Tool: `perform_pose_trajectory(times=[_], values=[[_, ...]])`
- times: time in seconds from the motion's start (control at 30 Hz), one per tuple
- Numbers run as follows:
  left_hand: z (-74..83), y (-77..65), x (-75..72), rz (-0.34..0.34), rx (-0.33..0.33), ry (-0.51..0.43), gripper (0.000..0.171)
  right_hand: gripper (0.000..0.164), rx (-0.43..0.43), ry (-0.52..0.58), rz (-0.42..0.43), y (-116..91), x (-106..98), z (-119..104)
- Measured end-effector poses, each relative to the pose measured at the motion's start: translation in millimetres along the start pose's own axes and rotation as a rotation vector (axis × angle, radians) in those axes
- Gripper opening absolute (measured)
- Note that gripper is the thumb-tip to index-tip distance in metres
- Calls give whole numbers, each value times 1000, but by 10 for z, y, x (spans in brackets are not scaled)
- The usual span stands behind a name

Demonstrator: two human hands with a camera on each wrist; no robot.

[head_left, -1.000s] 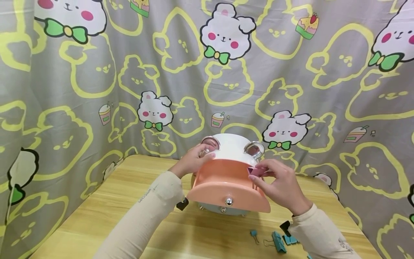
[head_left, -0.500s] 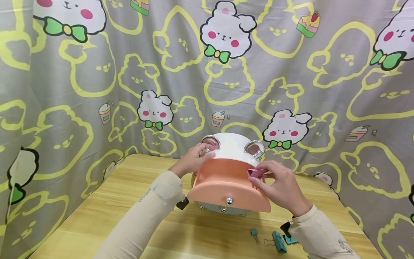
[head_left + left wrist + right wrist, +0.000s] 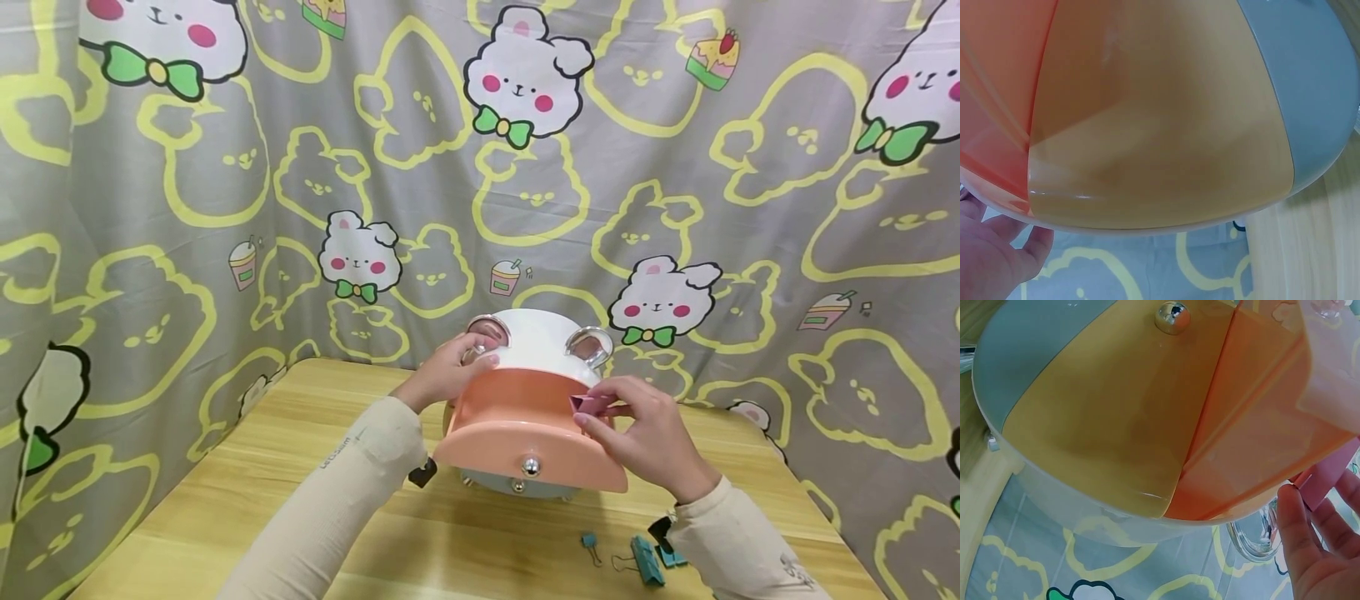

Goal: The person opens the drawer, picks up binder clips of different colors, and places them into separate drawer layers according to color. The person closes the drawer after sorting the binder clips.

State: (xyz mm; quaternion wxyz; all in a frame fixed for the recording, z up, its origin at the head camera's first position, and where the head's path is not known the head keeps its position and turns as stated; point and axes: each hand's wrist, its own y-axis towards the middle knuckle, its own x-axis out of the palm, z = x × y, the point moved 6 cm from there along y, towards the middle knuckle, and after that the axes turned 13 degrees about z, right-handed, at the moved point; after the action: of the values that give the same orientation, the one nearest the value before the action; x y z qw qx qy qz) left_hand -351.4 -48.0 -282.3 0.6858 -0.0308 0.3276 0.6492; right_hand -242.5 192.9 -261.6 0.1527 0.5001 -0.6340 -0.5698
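Note:
A white storage box (image 3: 536,337) with silver ear-shaped handles stands on the table; its orange drawer (image 3: 517,446) is pulled out at the top. My left hand (image 3: 447,372) grips the box's upper left side by the ear, fingers bent at its edge. Between thumb and fingers, my right hand (image 3: 660,437) pinches a pink binder clip (image 3: 588,405) at the drawer's right end, just above its front. In the right wrist view the pink clip (image 3: 1329,475) overlaps the drawer's edge. Below, the yellow drawer (image 3: 1147,125) and blue-grey drawer (image 3: 1307,81) are closed.
Several teal binder clips (image 3: 647,560) lie at the front right of the wooden table (image 3: 337,533), one small teal clip (image 3: 590,540) apart from them. A patterned curtain (image 3: 427,167) surrounds the table's back and sides.
My right hand, with the pink binder clip, has shifted slightly left over the orange drawer. The left hand and the box stay in place.

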Motion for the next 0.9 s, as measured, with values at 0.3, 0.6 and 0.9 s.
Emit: perform_pose_trajectory(times=[0.3, 0.6, 0.9], values=[[8, -6, -7, -4, 8, -4, 35, 28, -22, -31, 0, 1, 4, -13], [-10, -13, 5, -7, -9, 5, 35, 26, -30, -86, -2, -9, -37, -18], [-17, 2, 5, 0, 14, -6, 34, 26, -24, -114, 3, -37, -121, 40]])
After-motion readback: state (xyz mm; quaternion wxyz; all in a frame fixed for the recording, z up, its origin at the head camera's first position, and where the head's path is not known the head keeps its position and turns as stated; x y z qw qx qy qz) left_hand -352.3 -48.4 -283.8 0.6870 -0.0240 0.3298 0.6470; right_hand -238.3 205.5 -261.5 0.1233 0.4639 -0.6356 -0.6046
